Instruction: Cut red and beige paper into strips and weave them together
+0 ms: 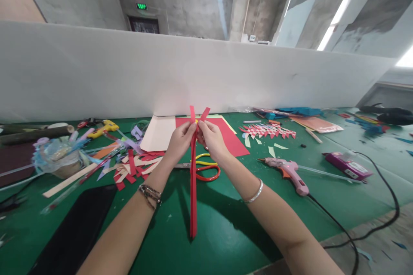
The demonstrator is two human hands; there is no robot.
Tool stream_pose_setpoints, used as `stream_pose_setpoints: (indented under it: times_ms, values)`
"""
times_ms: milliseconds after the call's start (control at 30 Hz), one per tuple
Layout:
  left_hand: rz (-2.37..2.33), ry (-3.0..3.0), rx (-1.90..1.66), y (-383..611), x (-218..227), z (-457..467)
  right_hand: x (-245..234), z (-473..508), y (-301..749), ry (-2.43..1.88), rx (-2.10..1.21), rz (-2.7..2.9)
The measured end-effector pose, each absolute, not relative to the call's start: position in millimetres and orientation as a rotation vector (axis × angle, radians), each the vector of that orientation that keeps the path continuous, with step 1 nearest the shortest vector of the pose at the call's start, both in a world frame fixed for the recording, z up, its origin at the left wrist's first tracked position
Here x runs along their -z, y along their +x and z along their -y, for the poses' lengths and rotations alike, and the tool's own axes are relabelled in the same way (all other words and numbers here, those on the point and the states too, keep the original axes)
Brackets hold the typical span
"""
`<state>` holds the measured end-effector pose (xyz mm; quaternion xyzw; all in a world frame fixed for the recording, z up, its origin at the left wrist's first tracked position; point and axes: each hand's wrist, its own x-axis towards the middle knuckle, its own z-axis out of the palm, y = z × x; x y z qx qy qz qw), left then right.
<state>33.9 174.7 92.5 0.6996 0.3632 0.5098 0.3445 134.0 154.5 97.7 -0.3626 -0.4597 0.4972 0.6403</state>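
Above the near green bench [232,227], long red paper strips [193,197] hang straight down. The left hand [180,139] and right hand [212,139] each pinch them near the top, a tight grip, probably so the crossed ends do not slip. Behind lie yellow-and-red-handled scissors [208,172], then a flat red paper sheet [232,139].

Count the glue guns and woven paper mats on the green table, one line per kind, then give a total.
Glue guns: 2 (yellow glue gun, pink glue gun)
Woven paper mat: 1
Total: 3
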Motion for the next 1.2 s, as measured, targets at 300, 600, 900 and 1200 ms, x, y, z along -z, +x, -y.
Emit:
stream_pose_setpoints:
  times_ms: [300, 600, 900, 1200]
  values:
    - [-1.124, 1.953, -1.408, 31.1, -94.0, -172.9, -99.0, -153.3, 137.9, -0.866, -1.122, 1.260]
    - [-1.115, 1.821, -1.422, 30.5, -98.0, -171.8, -99.2, -153.5, 138.2, -0.901, -1.040, 1.273]
    - [-1.117, 2.016, -1.380, 32.0, -95.0, -168.8, -98.1, -156.0, 141.7, -0.886, -1.039, 1.273]
    - [-1.126, 1.939, -1.459, 31.7, -95.1, -168.1, -94.3, -155.6, 137.5, -0.789, -1.057, 1.353]
